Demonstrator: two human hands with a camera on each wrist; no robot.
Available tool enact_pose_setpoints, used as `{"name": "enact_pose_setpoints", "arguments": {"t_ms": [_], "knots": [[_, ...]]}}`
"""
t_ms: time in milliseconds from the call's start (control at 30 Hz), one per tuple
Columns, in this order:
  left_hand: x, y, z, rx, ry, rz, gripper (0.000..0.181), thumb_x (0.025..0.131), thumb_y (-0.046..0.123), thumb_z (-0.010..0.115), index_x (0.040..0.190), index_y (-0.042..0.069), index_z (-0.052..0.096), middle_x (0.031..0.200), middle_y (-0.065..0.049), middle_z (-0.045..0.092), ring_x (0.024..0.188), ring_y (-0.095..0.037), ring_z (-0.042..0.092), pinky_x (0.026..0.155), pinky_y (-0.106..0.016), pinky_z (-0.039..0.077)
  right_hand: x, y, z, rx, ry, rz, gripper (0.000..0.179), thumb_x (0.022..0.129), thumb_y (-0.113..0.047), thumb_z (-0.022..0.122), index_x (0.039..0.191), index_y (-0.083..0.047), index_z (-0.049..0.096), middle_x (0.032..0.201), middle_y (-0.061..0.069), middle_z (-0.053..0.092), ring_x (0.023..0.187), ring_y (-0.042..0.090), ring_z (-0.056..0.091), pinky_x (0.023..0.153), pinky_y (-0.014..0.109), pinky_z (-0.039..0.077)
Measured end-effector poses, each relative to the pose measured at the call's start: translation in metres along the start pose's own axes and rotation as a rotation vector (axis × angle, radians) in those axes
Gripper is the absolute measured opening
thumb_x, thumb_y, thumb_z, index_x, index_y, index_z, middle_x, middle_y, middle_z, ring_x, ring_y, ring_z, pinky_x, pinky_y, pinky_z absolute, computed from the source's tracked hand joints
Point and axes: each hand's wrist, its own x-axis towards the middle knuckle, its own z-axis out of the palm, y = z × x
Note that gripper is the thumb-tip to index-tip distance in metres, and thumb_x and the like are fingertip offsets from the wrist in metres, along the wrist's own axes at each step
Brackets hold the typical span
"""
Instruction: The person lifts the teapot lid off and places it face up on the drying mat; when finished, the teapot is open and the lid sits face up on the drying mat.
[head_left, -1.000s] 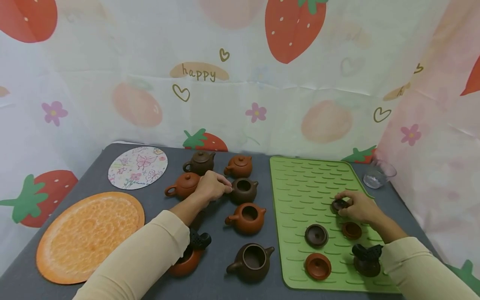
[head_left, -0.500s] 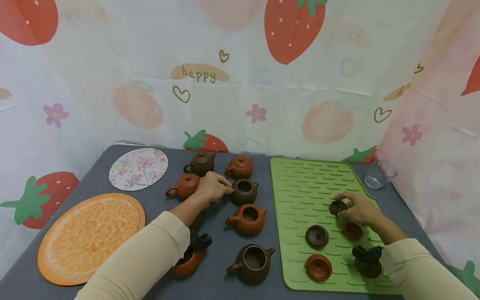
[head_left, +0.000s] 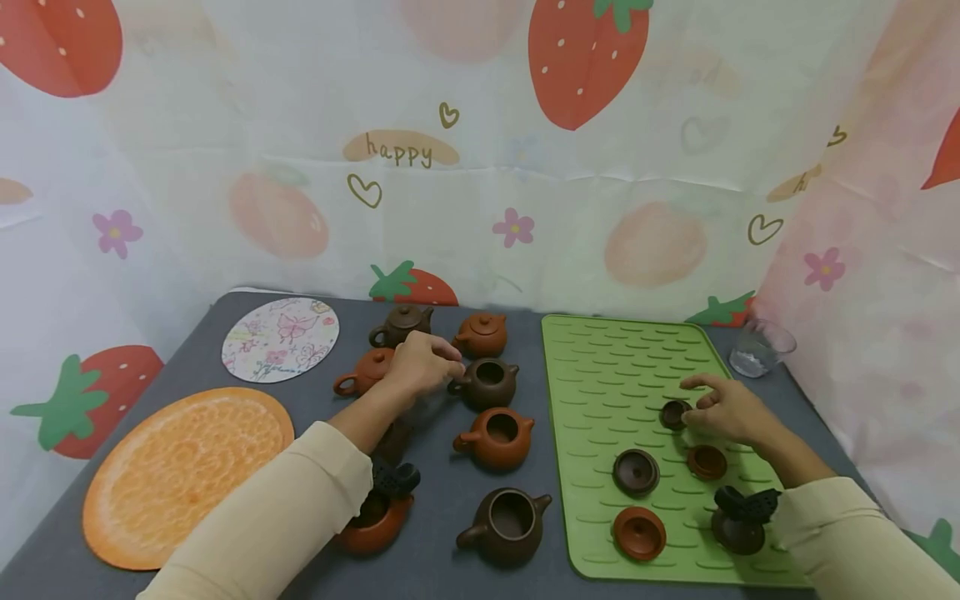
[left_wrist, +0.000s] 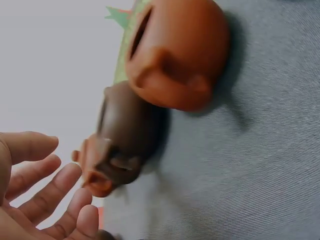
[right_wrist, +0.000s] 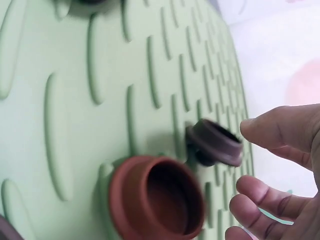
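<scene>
Beside the handle of a dark brown lidless teapot point(head_left: 491, 384), my left hand point(head_left: 424, 367) hovers. In the left wrist view its fingers point(left_wrist: 45, 200) spread loosely with nothing between them. A small dark lid point(head_left: 674, 414) lies upside down on the green mat point(head_left: 615, 367). Just right of this lid is my right hand point(head_left: 729, 408). Thumb and fingers point(right_wrist: 255, 190) stand apart from the lid in the right wrist view. An orange-brown lid point(right_wrist: 170, 200), also hollow side up, lies nearby. Two lidless teapots, one orange-brown point(head_left: 495, 438) and one dark point(head_left: 508, 529), stand nearer me.
Several lidded teapots point(head_left: 480, 335) stand behind and beside my left hand. A black-topped orange pot point(head_left: 375, 525) is partly under my left sleeve. More lids point(head_left: 636, 472) and a dark piece with a black top point(head_left: 738, 529) share the mat. A clear glass point(head_left: 757, 348) stands beyond.
My right hand has let go of the small dark lid and drawn slightly right. My left hand has released the dark teapot's handle and lifted a little away; the teapot remains in place.
</scene>
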Motion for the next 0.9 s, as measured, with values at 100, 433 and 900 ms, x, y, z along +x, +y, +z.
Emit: {"name": "enact_pose_setpoints", "arguments": {"t_ms": [100, 433, 900], "knots": [[-0.005, 0.007, -0.009, 0.004, 0.003, 0.019, 0.014, 0.086, 0.016, 0.074, 0.099, 0.009, 0.074, 0.103, -0.007, 0.064, 0.090, -0.026, 0.058, 0.071, -0.040, 0.047, -0.002, -0.007, -0.005, -0.005, 0.019, -0.008, 0.055, 0.089, -0.017, 0.069, 0.135, 0.005, 0.047, 0.092, 0.015, 0.056, 0.067, 0.022, 0.051, 0.058, 0.037, 0.042], [-0.022, 0.018, -0.048, -0.056, 0.056, 0.161, 0.023, 0.089, 0.018, 0.072, 0.110, 0.007, 0.073, 0.113, -0.010, 0.064, 0.090, -0.029, 0.060, 0.076, -0.042, 0.049, -0.010, -0.042, -0.014, 0.001, 0.099, -0.114, 0.056, 0.092, -0.028, 0.068, 0.138, -0.003, 0.048, 0.117, 0.027, 0.053, 0.101, 0.038, 0.056, 0.066, 0.039, 0.050], [-0.041, 0.005, -0.079, -0.193, 0.158, 0.266, 0.030, 0.090, 0.019, 0.071, 0.114, 0.001, 0.070, 0.108, -0.015, 0.066, 0.098, -0.028, 0.060, 0.081, -0.043, 0.050, -0.021, -0.107, -0.012, 0.052, 0.184, -0.255, 0.049, 0.093, -0.027, 0.068, 0.137, -0.013, 0.052, 0.116, 0.012, 0.055, 0.097, 0.025, 0.054, 0.072, 0.042, 0.047]]}}
